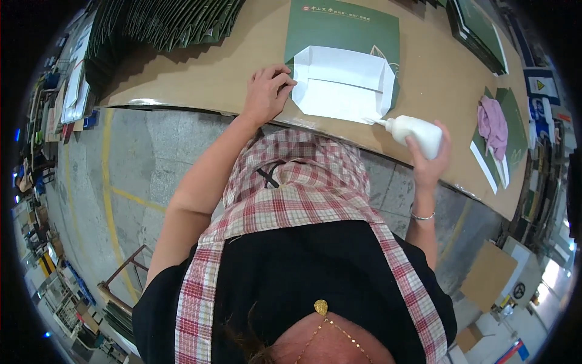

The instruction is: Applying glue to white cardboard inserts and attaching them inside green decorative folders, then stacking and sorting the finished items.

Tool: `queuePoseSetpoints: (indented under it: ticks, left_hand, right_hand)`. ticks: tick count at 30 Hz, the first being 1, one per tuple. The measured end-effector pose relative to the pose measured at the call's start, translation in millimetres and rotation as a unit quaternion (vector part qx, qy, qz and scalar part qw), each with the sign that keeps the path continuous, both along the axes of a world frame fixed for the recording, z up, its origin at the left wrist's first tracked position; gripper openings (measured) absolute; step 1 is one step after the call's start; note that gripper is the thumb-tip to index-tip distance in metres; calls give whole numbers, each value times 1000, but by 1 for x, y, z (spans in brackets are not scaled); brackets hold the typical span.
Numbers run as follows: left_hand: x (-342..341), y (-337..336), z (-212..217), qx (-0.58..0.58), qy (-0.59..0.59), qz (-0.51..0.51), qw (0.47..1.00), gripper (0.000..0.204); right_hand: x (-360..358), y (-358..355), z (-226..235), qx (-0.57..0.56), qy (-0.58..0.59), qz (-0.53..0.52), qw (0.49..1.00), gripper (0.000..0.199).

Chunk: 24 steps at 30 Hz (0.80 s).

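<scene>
A green paper bag [342, 30] lies on the table with its white folded bottom [345, 76] opened out towards me. My left hand [267, 94] is at the left edge of that white part. Its fingers are loosely bent and apart, with a fingertip touching the paper. In my right hand [431, 155] is a white squeeze bottle [418, 134], tilted so its thin nozzle points left. The nozzle tip meets the near right edge of the white flap. A twisted cord handle [377, 51] shows at the bag's right side.
The brown-covered table [254, 36] curves round in front of me. Folded green bags [176, 24] stand in a row at the far left. More green bags [479, 36] are stacked at the far right. A pink cloth [492, 124] lies on green pieces [515, 127] at the right.
</scene>
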<state>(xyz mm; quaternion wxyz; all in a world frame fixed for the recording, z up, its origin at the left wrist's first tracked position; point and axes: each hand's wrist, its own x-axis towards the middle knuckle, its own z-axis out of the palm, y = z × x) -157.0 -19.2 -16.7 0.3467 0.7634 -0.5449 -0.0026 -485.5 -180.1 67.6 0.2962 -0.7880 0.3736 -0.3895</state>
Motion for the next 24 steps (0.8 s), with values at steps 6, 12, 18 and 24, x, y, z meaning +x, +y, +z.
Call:
queuePoseSetpoints:
  ticks: [6,12,18,24]
  left_hand:
    - [-3,-1,13,25,-44,-19,999,10]
    - [-3,-21,28,39,-133,-168,976,9]
    - [-55,-73,28,70,-147,-315,935,30]
    - [-70,-106,28,174,-250,-290,907,41]
  right_hand:
    - [40,-23,-48,438,-508,90,737,53]
    - [76,-38,-89,468,-523,77,708,45]
    - [77,-38,-92,465,-545,77,694,46]
    - [47,-29,-67,426,-507,29,749,47]
